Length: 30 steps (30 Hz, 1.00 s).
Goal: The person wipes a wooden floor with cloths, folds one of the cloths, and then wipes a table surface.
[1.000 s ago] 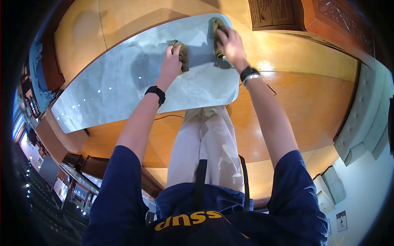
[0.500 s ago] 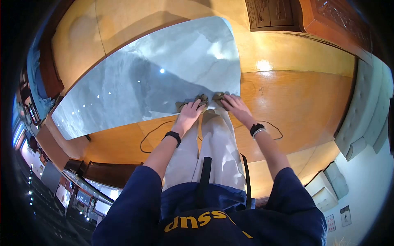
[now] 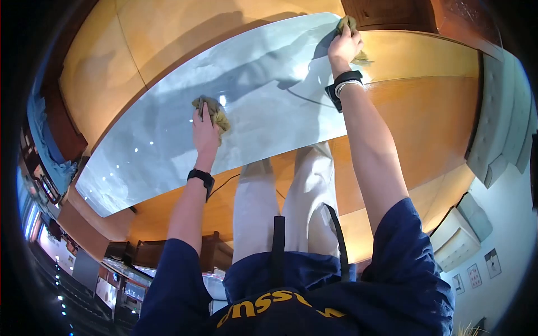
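Note:
A glossy grey-white marbled tabletop stretches across in front of me. My left hand presses a crumpled olive-brown cloth onto its middle left part, fingers closed over the fabric. Far out at the tabletop's upper right corner, my right hand grips a second brownish cloth. Part of that cloth hangs past the edge beside the hand. Each palm hides some of the fabric beneath it.
My legs in light trousers stand close to the near table edge. A dark cable lies on the wooden floor. Dark carved wooden furniture stands beyond the far right corner, and a pale tufted sofa lines the right side.
Both hands were together at the near edge with their cloths. Now they are apart: the left has moved forward and left, the right to the far right corner.

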Tool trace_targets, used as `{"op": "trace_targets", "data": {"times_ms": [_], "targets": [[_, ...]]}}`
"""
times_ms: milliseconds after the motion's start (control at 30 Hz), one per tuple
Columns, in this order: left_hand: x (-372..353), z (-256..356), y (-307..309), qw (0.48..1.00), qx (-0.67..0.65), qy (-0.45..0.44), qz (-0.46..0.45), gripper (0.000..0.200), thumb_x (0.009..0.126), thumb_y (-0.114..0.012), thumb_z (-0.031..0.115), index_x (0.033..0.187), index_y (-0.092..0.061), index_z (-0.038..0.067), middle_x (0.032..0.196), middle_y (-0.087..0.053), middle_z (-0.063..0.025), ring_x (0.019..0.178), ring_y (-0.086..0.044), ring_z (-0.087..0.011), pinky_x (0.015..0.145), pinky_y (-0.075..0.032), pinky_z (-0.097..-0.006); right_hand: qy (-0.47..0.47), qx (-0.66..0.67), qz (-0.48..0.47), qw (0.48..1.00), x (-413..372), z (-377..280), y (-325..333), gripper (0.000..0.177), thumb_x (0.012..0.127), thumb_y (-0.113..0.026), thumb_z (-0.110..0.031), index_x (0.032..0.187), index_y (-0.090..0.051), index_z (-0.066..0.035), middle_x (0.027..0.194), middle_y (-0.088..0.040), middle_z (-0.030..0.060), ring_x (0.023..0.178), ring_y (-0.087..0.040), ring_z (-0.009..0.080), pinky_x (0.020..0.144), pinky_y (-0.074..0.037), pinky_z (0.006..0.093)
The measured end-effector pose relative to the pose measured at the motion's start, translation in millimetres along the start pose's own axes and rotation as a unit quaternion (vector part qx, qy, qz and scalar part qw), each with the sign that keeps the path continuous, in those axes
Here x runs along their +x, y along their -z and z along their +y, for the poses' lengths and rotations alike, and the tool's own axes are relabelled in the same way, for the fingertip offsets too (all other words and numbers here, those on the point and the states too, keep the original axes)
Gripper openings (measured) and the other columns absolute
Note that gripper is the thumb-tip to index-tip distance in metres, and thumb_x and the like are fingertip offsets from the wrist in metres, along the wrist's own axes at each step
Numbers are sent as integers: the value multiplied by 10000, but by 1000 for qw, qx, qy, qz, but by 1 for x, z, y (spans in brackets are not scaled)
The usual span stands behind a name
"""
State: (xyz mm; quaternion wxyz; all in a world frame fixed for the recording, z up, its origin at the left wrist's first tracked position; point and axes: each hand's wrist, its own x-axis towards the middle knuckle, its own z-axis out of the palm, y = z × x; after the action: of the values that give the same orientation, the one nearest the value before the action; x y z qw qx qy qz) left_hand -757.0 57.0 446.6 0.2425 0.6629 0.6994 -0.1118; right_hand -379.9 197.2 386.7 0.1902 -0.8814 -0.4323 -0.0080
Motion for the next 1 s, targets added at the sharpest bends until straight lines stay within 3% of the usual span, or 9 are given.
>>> {"op": "trace_targets", "data": {"times_ms": [100, 200, 300, 400, 467, 633, 700, 867, 1000], "targets": [[-12, -44, -1, 999, 6, -1, 52, 715, 765, -586, 72, 1395, -265, 178, 1345, -327, -161, 1200, -386, -344, 923, -430, -401, 163, 22, -25, 986, -38, -38, -5, 343, 764, -495, -63, 1083, -606, -121, 1125, -542, 155, 988, -496, 350, 881, -411, 422], [-33, -78, 13, 999, -27, 42, -13, 710, 760, -597, 85, 1390, -279, 164, 1342, -332, -157, 1188, -401, -335, 916, -435, -395, 213, 76, -49, 973, -106, -100, -15, 378, 724, -538, -61, 1092, -600, -126, 1116, -538, 154, 1006, -494, 338, 884, -399, 438], [-43, -117, 17, 985, 5, 156, -69, 701, 775, -591, 97, 1393, -263, 147, 1336, -339, -143, 1162, -438, -330, 894, -449, -401, 276, 103, -130, 947, -182, -152, -8, 379, 757, -504, -78, 1129, -568, -112, 1212, -478, 113, 1109, -439, 310, 914, -386, 417], [-43, -140, 10, 974, -26, 221, -37, 701, 778, -595, 127, 1392, -256, 127, 1311, -344, -170, 1131, -464, -349, 886, -451, -411, 382, 104, -228, 890, -233, -173, 16, 378, 759, -506, -102, 1131, -565, -121, 1234, -456, 83, 1136, -426, 285, 919, -378, 388], [-41, -153, -1, 979, -33, 200, -6, 709, 772, -603, 143, 1389, -256, 112, 1307, -338, -192, 1118, -472, -361, 886, -450, -415, 422, 142, -254, 859, -251, -165, 41, 376, 757, -510, -98, 1129, -560, -89, 1211, -470, 82, 1131, -430, 257, 921, -377, 358], [-4, -164, -9, 981, -45, 140, 130, 693, 763, -611, 204, 1358, -298, 38, 1276, -346, -276, 1137, -433, -409, 934, -404, -435, 460, 127, -307, 823, -272, -87, 76, 387, 737, -525, -100, 1121, -574, -100, 1228, -479, 74, 1134, -455, 250, 922, -406, 350], [23, -149, -4, 978, -47, 146, 143, 683, 765, -607, 215, 1351, -310, 30, 1254, -360, -282, 1134, -430, -413, 937, -399, -435, 453, 93, -341, 819, -252, -52, 99, 412, 741, -521, -97, 1150, -556, -118, 1253, -464, 63, 1140, -454, 248, 937, -405, 351], [108, -94, 4, 958, -111, 170, 200, 668, 741, -633, 259, 1326, -381, 57, 1191, -411, -268, 1055, -479, -404, 913, -417, -418, 349, 56, -270, 895, -191, 40, 92, 476, 768, -502, -76, 1225, -519, -209, 1245, -457, 98, 1150, -438, 298, 942, -386, 419], [141, -19, 12, 965, -94, 67, 236, 622, 714, -659, 256, 1282, -458, 103, 1158, -452, -220, 1051, -497, -372, 890, -428, -423, 241, -95, -232, 938, -137, 64, 84, 528, 799, -442, -44, 1298, -455, -219, 1314, -408, 109, 1149, -418, 310, 944, -357, 436]]}}
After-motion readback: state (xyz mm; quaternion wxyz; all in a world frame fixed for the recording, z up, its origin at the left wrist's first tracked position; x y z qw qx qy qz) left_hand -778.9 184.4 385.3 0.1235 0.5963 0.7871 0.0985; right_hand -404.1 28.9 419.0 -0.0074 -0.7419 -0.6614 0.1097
